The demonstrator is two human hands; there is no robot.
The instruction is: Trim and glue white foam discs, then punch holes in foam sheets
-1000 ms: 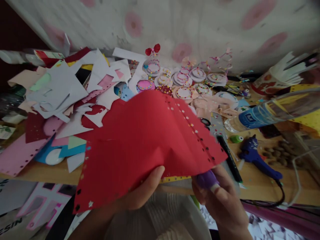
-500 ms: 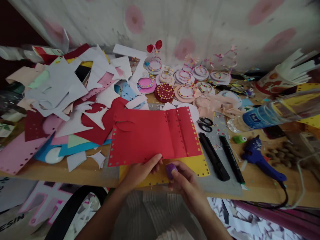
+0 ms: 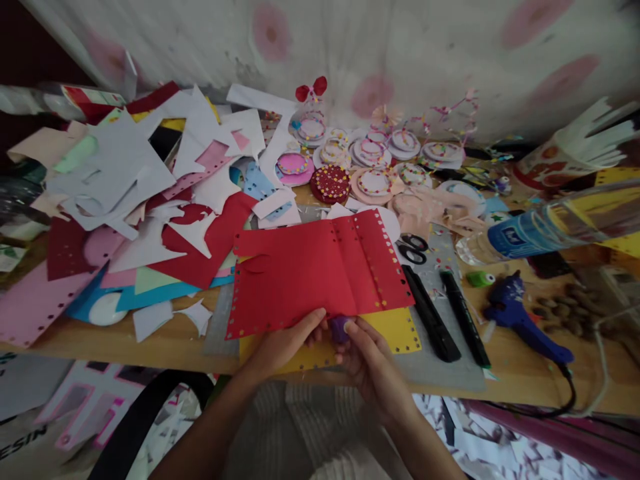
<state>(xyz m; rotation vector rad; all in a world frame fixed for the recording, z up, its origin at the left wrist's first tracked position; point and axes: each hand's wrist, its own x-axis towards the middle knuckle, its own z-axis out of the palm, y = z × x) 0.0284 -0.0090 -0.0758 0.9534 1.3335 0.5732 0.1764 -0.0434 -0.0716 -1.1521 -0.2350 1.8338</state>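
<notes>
My left hand (image 3: 290, 343) grips the near edge of a red paper sheet (image 3: 295, 270), thumb on top and fingers partly hidden beneath. Small punched holes run along the sheet's left and right edges and in rows near its right fold. In my right hand (image 3: 373, 353) is a small purple craft punch (image 3: 340, 329), pinched with the thumb on it, at the sheet's near edge. Whether paper sits inside the punch's slot I cannot tell. Under the red sheet lies a yellow sheet (image 3: 400, 331) with punched holes along its edges.
A black box cutter (image 3: 431, 317), a black marker (image 3: 465, 320) and scissors (image 3: 413, 249) lie to the right. Beyond them are a blue glue gun (image 3: 525, 320) and a plastic bottle (image 3: 520, 235). Paper scraps (image 3: 110, 173) heap up on the left; decorated paper discs (image 3: 330, 184) stand behind.
The red sheet has shifted slightly right and turned a little, its right end rising. The purple punch has come closer to the sheet's near edge, and my hands are nearer each other.
</notes>
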